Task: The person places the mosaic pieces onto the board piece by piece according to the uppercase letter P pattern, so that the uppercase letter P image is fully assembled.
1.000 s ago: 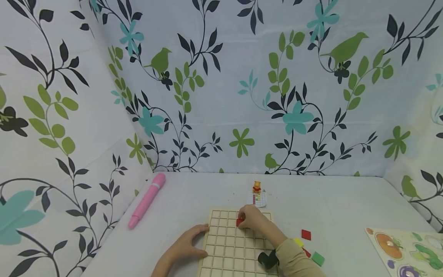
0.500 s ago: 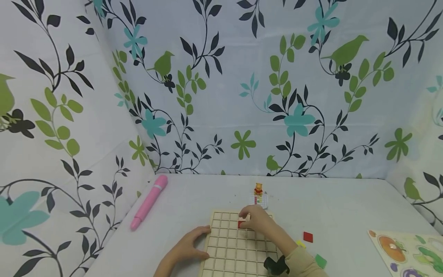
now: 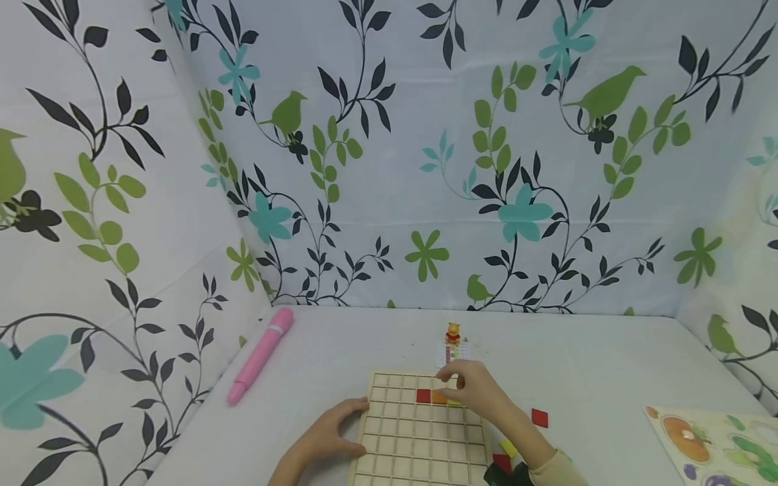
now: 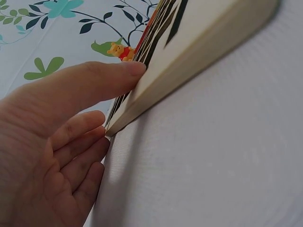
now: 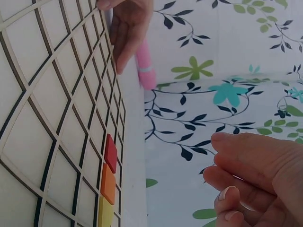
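Pale wooden square-grid board (image 3: 419, 447) sits on the white desk (image 3: 352, 344), running out of the head view at the near side.

Left hand (image 3: 321, 432) is at the board's left edge, thumb and fingers spread in a wide C. Fingertips touch that edge further along, thumb nearer the person. No wrapped grip. Left wrist view shows thumb against the rim, remaining fingers loosely extended.

Right hand (image 3: 480, 391) hovers over the board toward its far right corner, fingers loosely bent, clear gap between thumb and fingertips. Nothing in it; right wrist view shows the fingers apart from the tiles.

Three flat square tiles sit side by side in cells near the board's far edge, left to right: red tile (image 3: 423, 396), orange tile (image 3: 439, 397), yellow tile (image 5: 105, 212). Right hand partly covers the last two in the head view.

Off the board's right edge, on the desk: loose red square tile (image 3: 539, 418) further out, loose yellow tile (image 3: 509, 447) and second loose red tile (image 3: 502, 462) closer in, near the khaki sleeve (image 3: 558, 469).

Pink pen-shaped stick (image 3: 261, 354) lies along the desk's left edge. Small yellow bear figure in red (image 3: 452, 333) stands toward the desk's far edge, small gridded card (image 3: 442, 354) just in front.
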